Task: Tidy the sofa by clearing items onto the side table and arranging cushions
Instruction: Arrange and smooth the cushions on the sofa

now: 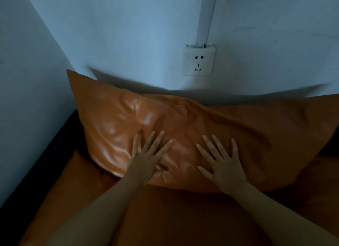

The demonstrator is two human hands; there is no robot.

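Sofa seat (165, 209): near, orange. Cushion (128, 121): propped against far wall, pressed flat by left hand (146, 159) and right hand (223, 163), fingers spread. Step judged: cushion arranging; next, release and straightening.

Two bare forearms, no sleeves; left hand (146, 159) and right hand (222, 163) ringless.

An orange leather cushion (165, 128) is propped against the far wall (128, 35) on the orange sofa seat (165, 209). The left hand (148, 159) and right hand (223, 163) are laid flat on its face, fingers spread. A white wall socket (199, 60) is seen above it.
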